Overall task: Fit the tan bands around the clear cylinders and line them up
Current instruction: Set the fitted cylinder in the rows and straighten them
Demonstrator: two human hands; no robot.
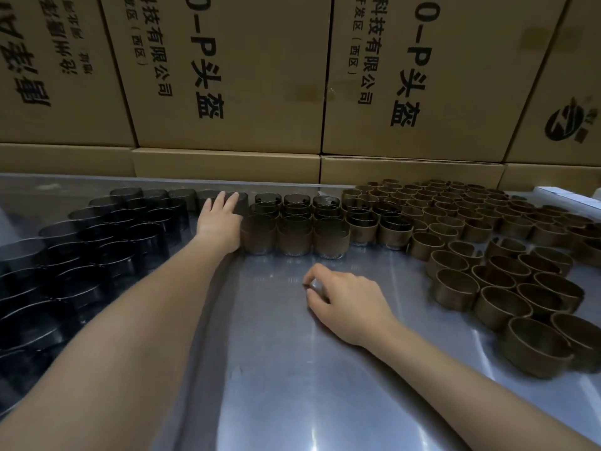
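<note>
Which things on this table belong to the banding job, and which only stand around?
Job:
clear cylinders, unbanded
tan bands, loose
banded cylinders, in rows
left hand, reaching to a far cylinder
right hand, fingers curled above the table

Around:
cardboard boxes

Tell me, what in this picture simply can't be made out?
- Head view: whether the left hand grips a clear cylinder or only touches it; the hand covers its fingertips.
- What the right hand pinches, if anything; too small and blurred.
- The dark cylinders at the left: too dim to count, cut off by the edge.
- The tan bands run past the right edge.
- The cardboard boxes: print cut off at the top.
</note>
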